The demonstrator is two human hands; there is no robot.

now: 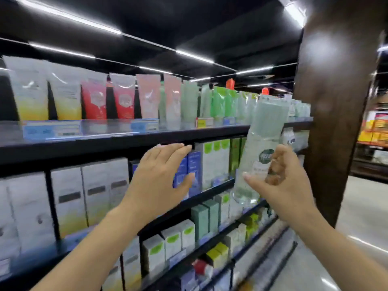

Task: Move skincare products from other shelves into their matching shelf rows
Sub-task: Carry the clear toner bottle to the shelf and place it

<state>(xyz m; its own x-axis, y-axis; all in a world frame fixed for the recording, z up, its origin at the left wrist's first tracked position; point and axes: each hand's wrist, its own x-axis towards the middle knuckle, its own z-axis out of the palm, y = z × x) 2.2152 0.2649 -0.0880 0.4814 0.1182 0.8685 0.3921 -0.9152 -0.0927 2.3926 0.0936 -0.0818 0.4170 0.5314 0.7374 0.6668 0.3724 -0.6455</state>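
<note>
Before the shelves | our right hand point(281, 181) grips 1 clear tube point(262, 143) | our left hand point(159, 171) spread flat by blue boxes point(194, 171)

Black shelves point(126, 141): tubes point(94, 99) top row, boxes point(69, 198) below.

Clear tube point(263, 143): translucent pale green, dark green round label, cap end down, tilted top-right. Held off the shelves at right, in front of the second shelf point(210, 190), beside green-and-white boxes point(214, 162).
</note>
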